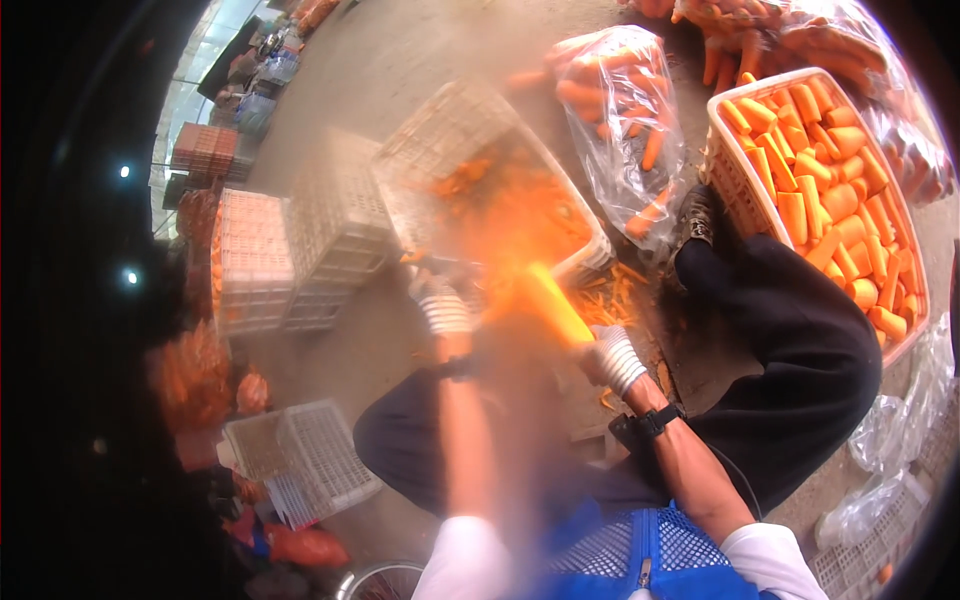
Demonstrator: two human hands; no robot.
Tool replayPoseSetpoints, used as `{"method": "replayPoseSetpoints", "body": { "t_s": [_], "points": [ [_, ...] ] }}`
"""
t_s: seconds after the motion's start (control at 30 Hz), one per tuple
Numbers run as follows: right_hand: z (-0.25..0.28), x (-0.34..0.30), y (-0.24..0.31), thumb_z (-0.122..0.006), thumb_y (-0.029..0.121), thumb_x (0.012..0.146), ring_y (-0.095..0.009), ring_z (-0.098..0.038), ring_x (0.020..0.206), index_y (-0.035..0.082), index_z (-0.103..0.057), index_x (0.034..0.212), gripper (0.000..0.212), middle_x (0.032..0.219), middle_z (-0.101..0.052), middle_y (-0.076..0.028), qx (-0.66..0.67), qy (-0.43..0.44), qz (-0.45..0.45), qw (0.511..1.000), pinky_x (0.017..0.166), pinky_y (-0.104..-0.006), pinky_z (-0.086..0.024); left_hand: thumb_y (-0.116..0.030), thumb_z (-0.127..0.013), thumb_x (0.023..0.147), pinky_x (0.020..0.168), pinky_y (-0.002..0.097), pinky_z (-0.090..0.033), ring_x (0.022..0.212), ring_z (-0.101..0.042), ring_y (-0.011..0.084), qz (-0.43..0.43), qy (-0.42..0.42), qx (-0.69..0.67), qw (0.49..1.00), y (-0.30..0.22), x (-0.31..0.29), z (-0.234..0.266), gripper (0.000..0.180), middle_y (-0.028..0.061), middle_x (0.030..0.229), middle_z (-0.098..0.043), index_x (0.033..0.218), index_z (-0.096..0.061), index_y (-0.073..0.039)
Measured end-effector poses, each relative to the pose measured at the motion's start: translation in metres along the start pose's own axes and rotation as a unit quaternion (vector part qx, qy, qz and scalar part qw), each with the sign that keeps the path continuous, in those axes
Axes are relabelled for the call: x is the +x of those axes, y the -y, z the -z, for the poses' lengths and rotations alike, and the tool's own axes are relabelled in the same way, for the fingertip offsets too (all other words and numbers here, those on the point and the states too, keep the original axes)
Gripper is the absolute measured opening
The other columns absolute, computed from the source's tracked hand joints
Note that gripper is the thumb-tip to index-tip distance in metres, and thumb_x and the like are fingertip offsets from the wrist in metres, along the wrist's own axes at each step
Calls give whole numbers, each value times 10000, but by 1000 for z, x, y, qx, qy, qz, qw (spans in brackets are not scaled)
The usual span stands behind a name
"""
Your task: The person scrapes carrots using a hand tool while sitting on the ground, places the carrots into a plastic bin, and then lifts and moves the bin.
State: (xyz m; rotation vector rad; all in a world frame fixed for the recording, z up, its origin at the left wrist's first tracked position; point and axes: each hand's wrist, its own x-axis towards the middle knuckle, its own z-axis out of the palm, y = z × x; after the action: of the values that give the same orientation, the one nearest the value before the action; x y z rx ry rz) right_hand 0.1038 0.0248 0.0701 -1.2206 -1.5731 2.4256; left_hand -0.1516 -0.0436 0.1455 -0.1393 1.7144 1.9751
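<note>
bright orange carrot [553,305] in right grip [608,360]

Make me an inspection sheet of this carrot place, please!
Surface: floor, with peelings on it.
Job's things: carrot; white basket with blurry orange bits inside; full carrot basket.
Clutter: clear bag with carrots inside.
Hands: right hand grips the carrot; left hand is too blurred to tell.
Cables: thin dark cord by the right forearm.
Surroundings: pale crates at left.
</note>
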Motion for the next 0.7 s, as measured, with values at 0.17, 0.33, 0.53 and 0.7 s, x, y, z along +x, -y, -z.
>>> {"method": "replayPoseSetpoints", "body": {
  "t_s": [0.17,0.33,0.53,0.7],
  "points": [
    [-10,-7,10,-620,98,826,-87,-477,471,77,-640,829,29,611,-516,36,245,32,-103,964,403,-255,-307,1,-757,710,529,300,-531,573,-615,216,-117,111,118,980,30,-50,-14,303,133,749,-630,923,-555,78],
    [-25,-16,17,-602,101,841,-84,-453,462,90,-643,871,52,616,-487,61,133,43,-16,990,406,-246,-288,-57,-641,813,525,299,-501,550,-583,236,-62,59,304,949,14,14,20,188,184,751,-621,886,-553,93],
    [0,-6,-2,-608,122,843,-97,-547,597,-22,-654,850,152,684,-573,6,140,49,-6,989,480,-265,-405,74,-511,819,416,284,-471,527,-589,242,-153,-45,27,987,11,19,-18,173,188,767,-618,989,-538,94],
    [1,46,-71,-609,146,819,-103,-431,421,89,-598,777,72,577,-495,28,227,238,76,941,383,-252,-282,163,-576,738,392,263,-457,479,-564,206,-32,33,94,995,2,-19,-12,310,155,784,-625,1035,-536,82]
  ]
}}
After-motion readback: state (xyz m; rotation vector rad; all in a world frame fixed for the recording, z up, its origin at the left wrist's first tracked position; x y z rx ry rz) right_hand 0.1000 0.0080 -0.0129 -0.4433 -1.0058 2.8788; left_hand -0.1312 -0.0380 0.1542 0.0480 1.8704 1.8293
